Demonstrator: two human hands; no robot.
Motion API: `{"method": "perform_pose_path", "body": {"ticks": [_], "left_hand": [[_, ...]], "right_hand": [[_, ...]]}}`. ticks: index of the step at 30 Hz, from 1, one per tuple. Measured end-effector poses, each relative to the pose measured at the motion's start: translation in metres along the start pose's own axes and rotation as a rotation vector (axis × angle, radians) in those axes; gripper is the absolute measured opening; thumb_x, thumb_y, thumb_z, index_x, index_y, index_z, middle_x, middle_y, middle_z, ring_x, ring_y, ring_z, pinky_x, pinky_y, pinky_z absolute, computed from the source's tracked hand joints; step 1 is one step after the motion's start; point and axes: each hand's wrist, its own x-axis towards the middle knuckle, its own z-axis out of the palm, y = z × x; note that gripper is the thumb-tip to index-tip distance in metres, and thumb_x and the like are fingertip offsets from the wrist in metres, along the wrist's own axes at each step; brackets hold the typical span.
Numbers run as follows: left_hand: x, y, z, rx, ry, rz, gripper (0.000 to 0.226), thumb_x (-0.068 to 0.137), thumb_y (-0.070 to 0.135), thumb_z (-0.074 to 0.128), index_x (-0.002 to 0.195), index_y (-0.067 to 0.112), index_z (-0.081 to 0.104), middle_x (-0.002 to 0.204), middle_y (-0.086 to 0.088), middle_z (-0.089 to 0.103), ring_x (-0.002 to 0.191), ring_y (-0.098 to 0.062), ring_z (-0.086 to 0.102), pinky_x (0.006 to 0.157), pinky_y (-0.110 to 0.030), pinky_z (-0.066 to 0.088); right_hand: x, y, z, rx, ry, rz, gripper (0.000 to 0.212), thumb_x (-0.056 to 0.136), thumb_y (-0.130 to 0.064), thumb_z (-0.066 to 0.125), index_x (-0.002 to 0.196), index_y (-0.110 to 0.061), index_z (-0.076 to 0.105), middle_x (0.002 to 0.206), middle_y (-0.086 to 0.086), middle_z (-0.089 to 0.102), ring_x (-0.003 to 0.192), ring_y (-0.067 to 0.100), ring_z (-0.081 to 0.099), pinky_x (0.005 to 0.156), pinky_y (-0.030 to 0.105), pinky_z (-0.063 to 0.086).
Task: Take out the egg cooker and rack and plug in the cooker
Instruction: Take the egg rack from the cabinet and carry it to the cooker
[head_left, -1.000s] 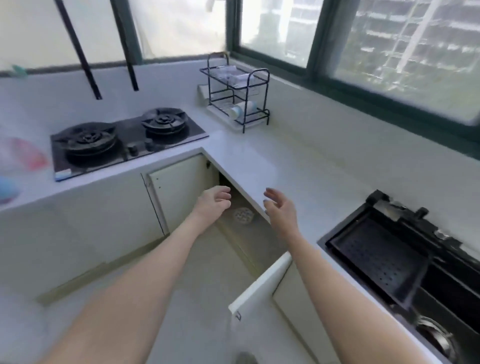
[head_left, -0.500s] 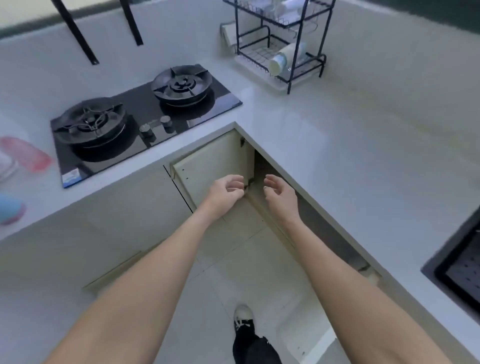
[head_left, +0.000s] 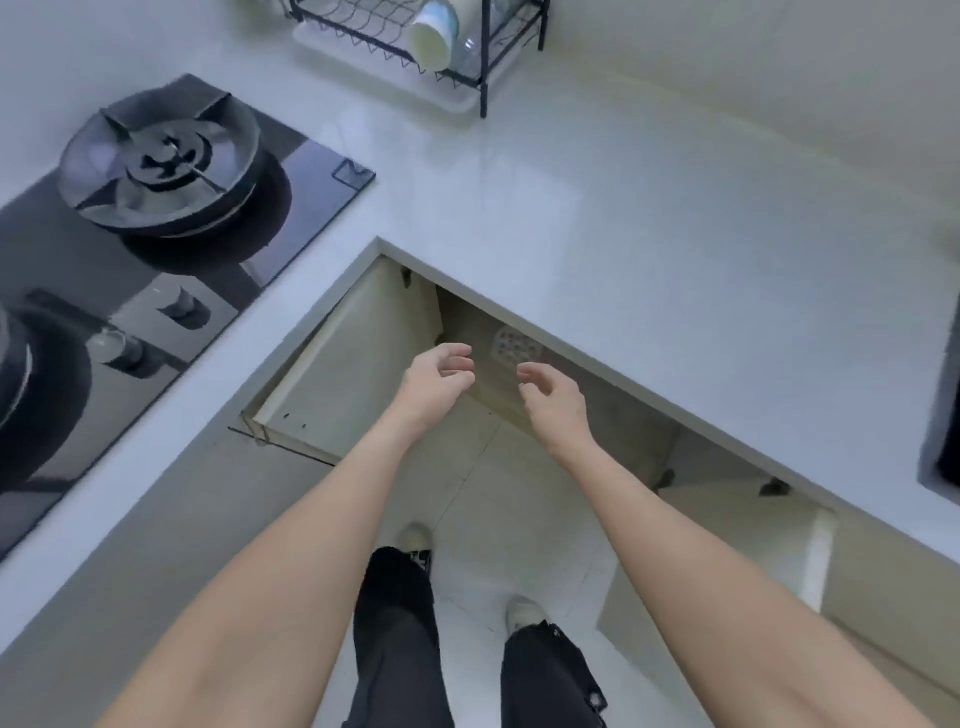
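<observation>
Both my arms stretch toward the open corner cabinet (head_left: 467, 322) under the white countertop (head_left: 649, 270). My left hand (head_left: 436, 384) has its fingers curled loosely and holds nothing. My right hand (head_left: 553, 400) is beside it, fingers apart and empty. Just beyond the fingertips, inside the dark cabinet, lies a pale round piece with holes (head_left: 511, 345), half hidden by the counter edge; it may be the egg rack. No egg cooker shows.
The left cabinet door (head_left: 348, 364) and the right cabinet door (head_left: 727, 587) stand open on either side of my legs. A black gas hob (head_left: 171, 218) sits on the counter at left, a wire dish rack (head_left: 415, 41) at the back, a black sink edge (head_left: 943, 431) at far right.
My view has tipped further down and closer to the cabinet. Both hands have stayed in front of the opening, and the holed piece inside shows again.
</observation>
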Motion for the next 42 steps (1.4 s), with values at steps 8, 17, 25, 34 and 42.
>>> {"method": "perform_pose_path", "body": {"ticks": [8,17,25,34,42], "left_hand": [[0.117,-0.082,0.000,0.040,-0.097,-0.047,0.036,0.095,0.020,0.056,0.130,0.023,0.066,0.127,0.002,0.069,0.120,-0.016,0.061,0.106,-0.044,0.050],[0.300,-0.192,0.073,-0.028,-0.084,-0.180,0.029,0.092,0.009,0.060,0.120,0.013,0.066,0.111,-0.014,0.070,0.095,-0.024,0.064,0.083,-0.039,0.056],[0.456,-0.315,0.158,-0.043,-0.073,-0.153,0.032,0.096,0.015,0.058,0.127,0.006,0.063,0.110,-0.015,0.067,0.098,-0.030,0.065,0.076,-0.037,0.055],[0.566,-0.371,0.215,-0.043,0.002,-0.099,0.059,0.095,0.032,0.065,0.145,0.012,0.043,0.141,-0.014,0.053,0.118,-0.035,0.057,0.095,-0.046,0.057],[0.568,-0.379,0.226,-0.032,-0.032,-0.060,0.031,0.101,0.029,0.055,0.119,0.016,0.033,0.099,0.000,0.048,0.079,-0.012,0.052,0.086,-0.050,0.061]], "right_hand": [[0.083,0.060,0.078,0.064,0.175,0.121,0.037,0.093,-0.009,0.052,0.124,-0.018,0.068,0.124,-0.004,0.069,0.108,0.006,0.058,0.096,0.020,0.040],[0.233,0.192,0.125,0.129,0.306,0.157,0.034,0.091,-0.002,0.053,0.118,-0.014,0.070,0.121,0.002,0.070,0.111,0.021,0.066,0.100,0.034,0.051],[0.371,0.343,0.169,0.205,0.413,0.104,0.039,0.093,0.001,0.053,0.126,-0.014,0.066,0.135,0.005,0.063,0.108,0.016,0.059,0.081,0.014,0.042],[0.469,0.414,0.192,0.037,0.368,0.055,0.060,0.098,-0.017,0.055,0.155,-0.018,0.034,0.164,0.006,0.028,0.148,0.026,0.033,0.120,0.039,0.031],[0.486,0.420,0.186,-0.156,0.407,0.087,0.038,0.096,-0.019,0.060,0.131,-0.003,0.065,0.162,0.010,0.031,0.142,0.025,0.043,0.112,0.022,0.030]]}}
